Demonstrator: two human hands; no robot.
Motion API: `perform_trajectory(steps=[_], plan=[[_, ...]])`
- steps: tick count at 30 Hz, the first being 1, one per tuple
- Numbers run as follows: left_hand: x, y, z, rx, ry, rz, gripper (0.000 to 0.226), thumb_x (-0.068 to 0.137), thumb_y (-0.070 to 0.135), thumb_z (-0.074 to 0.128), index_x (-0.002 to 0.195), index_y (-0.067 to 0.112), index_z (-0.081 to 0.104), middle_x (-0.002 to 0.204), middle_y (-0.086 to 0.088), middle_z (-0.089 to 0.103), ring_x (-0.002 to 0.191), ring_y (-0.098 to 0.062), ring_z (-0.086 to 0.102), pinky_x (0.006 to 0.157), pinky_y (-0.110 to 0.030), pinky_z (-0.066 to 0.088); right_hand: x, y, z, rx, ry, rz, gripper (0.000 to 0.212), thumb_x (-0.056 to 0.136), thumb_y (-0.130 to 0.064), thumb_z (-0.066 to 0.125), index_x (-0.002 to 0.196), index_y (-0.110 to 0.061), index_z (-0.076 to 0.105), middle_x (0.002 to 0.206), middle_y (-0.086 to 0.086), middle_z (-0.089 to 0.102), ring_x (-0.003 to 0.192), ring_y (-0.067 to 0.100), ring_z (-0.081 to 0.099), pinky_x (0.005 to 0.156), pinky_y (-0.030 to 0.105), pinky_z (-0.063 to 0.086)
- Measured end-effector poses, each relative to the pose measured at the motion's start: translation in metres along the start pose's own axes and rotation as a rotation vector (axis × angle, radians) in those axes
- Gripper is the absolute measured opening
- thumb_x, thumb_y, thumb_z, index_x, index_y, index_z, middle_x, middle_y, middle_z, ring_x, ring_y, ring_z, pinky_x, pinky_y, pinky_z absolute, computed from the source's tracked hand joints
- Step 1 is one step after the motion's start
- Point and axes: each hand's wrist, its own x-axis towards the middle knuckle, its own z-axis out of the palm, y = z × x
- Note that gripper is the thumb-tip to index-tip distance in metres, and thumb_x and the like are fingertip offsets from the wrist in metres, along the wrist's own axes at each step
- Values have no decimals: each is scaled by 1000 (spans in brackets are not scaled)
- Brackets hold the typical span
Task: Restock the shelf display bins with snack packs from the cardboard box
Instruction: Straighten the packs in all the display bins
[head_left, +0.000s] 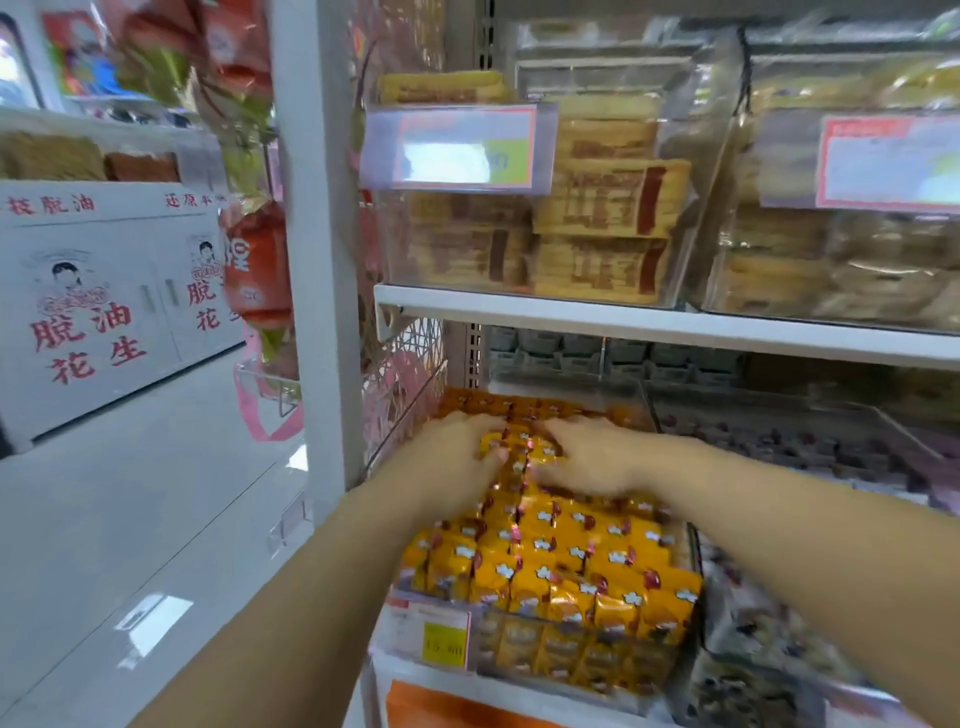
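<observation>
Both of your hands are down in the clear bin (582, 654) on the lower shelf, which is filled to its front wall with rows of orange snack packs (566, 561). Your left hand (460, 447) lies on the packs toward the bin's back left part, fingers laid out fairly straight over them and the thumb touching a pack at the middle. Your right hand (592, 457) rests just beside it toward the bin's back right part, its fingers apart and pointing left across the pack tops. The two hands nearly meet over the bin's middle row. Both are blurred, so finer detail of the grip cannot be made out.

A yellow-and-white price tag (441, 642) hangs on the bin's front left corner. Directly above the bin runs a white shelf board (623, 317) carrying another clear bin stacked with tan packs (597, 223). Right of your bin sits a neighbouring bin of dark red packs (779, 447). Left of the bin stands a white upright post (317, 260), and beyond it hang red bags (257, 265). Well to the bin's left, across the pale floor (156, 493), are white cases with red lettering (93, 312).
</observation>
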Motion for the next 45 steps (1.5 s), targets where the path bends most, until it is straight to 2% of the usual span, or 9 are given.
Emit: perform_trajectory(steps=[4,10,14,18,25,29,34,40,45], plan=[[53,4,10,140,-49,4,47,100,39,41,144,22,37,140,-11,48,127,-30,46,103,-40,41,18,24,-1,19,-73,-25,67,93,-54,46,148,-21,25,150,6,35,134,23,37,110,29,29],[82,-8,33,261,-118,-77,55,101,51,22,152,33,13,161,-3,9,146,-33,9,118,-46,15,54,36,18,-29,-111,40,98,82,-75,43,153,-26,-4,161,3,-2,147,27,5,119,44,10],[80,-8,34,312,-98,-101,55,99,54,20,151,38,11,161,2,7,146,-32,7,117,-46,13,47,34,10,-37,-136,-8,86,89,-66,41,152,-26,-1,161,0,-1,147,25,-2,117,41,0],[70,-9,31,310,-151,-97,50,99,54,18,148,44,17,160,1,8,144,-34,14,117,-47,18,35,31,7,-50,-137,-61,79,87,-68,40,151,-32,10,159,-1,14,144,26,14,118,40,14],[69,-7,19,304,-171,-86,51,99,51,27,147,34,28,154,-4,26,139,-29,27,113,-44,27,28,35,1,-16,-122,-83,75,90,-68,33,151,-33,9,159,-4,13,146,25,12,119,41,15],[91,-12,19,248,-7,-47,53,98,45,35,148,32,25,154,-1,21,141,-29,23,114,-46,26,52,42,-1,1,-40,39,90,82,-73,42,151,-34,1,160,-2,3,146,30,4,116,47,15],[105,-19,27,238,-39,-50,54,99,49,30,150,36,14,158,5,13,145,-28,13,118,-46,16,70,45,4,-44,-35,127,109,69,-83,49,152,-29,4,160,-1,4,145,29,15,113,46,26],[112,-21,28,324,-95,-56,54,96,56,25,148,41,19,153,1,22,142,-30,18,115,-45,17,77,49,5,-166,-20,150,113,60,-91,44,150,-29,14,157,2,18,143,30,19,114,52,11],[109,-17,25,325,-120,-52,50,95,58,27,141,39,30,144,-2,27,134,-31,31,108,-42,30,75,50,4,-53,-48,111,108,63,-84,54,149,-31,16,154,0,21,139,29,26,109,45,34]])
